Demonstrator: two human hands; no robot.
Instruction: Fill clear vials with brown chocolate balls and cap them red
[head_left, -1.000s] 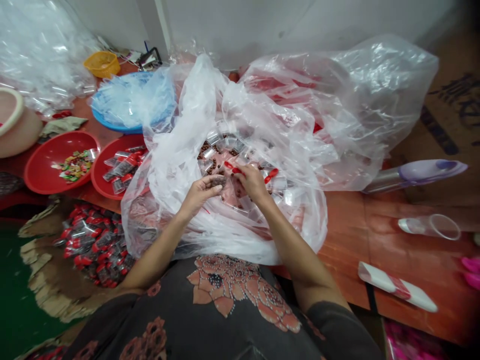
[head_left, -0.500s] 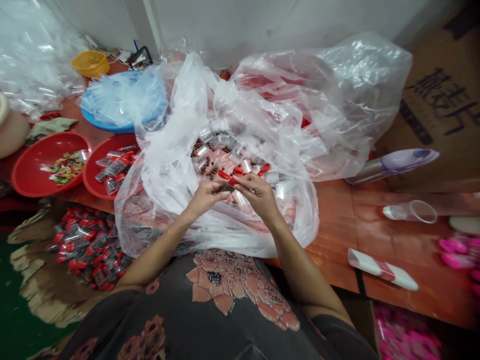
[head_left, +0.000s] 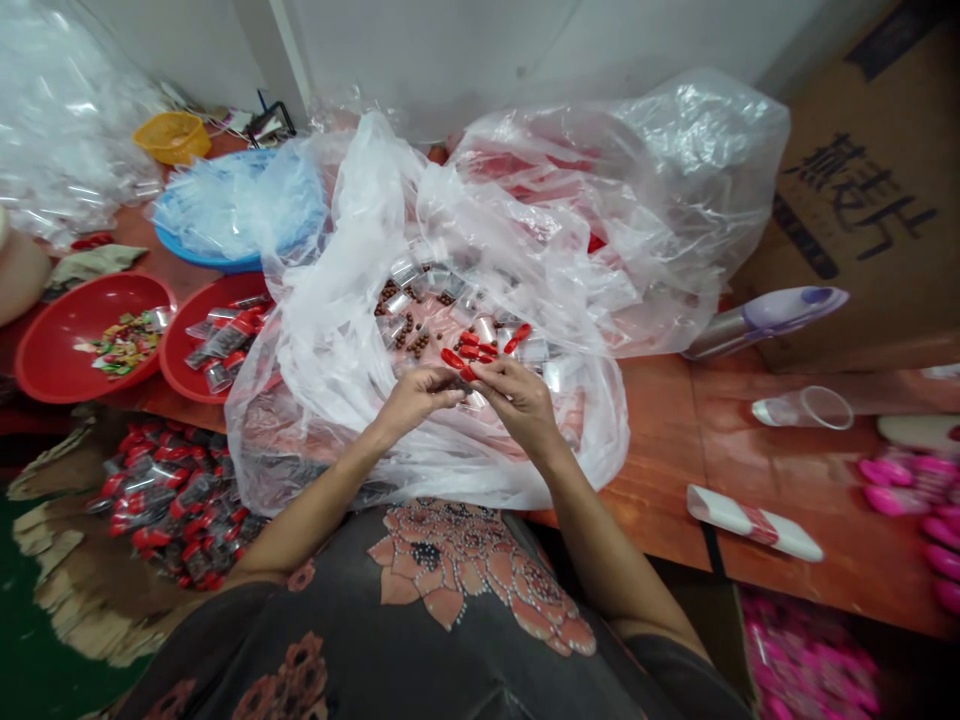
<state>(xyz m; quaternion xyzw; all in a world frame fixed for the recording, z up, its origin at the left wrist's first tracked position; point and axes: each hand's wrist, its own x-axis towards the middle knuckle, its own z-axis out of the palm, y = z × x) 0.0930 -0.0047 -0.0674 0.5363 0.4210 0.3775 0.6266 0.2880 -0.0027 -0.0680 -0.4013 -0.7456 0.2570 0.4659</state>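
My left hand [head_left: 416, 395] and my right hand [head_left: 517, 398] meet over a big clear plastic bag [head_left: 352, 330] that lies open on the wooden table [head_left: 675, 440]. Both hands are closed in a pinch on one small clear vial [head_left: 459, 384] with dark beads in it; the right fingers press a red cap onto its end. Inside the bag lie loose brown beads [head_left: 409, 335], several small clear vials [head_left: 405, 272] and several red caps [head_left: 480, 350].
Left of the bag stand a red bowl with capped vials [head_left: 217, 345], a red bowl with coloured bits [head_left: 90, 340], a blue basin [head_left: 225, 215] and a yellow basket [head_left: 172, 135]. Filled vials [head_left: 165, 500] pile on the floor. Right: a clear cup [head_left: 806, 408], purple bottle [head_left: 765, 315], cardboard box [head_left: 862, 230].
My hands drew back toward me from the heap in the bag and came together on one vial. The view has shifted a little to the right.
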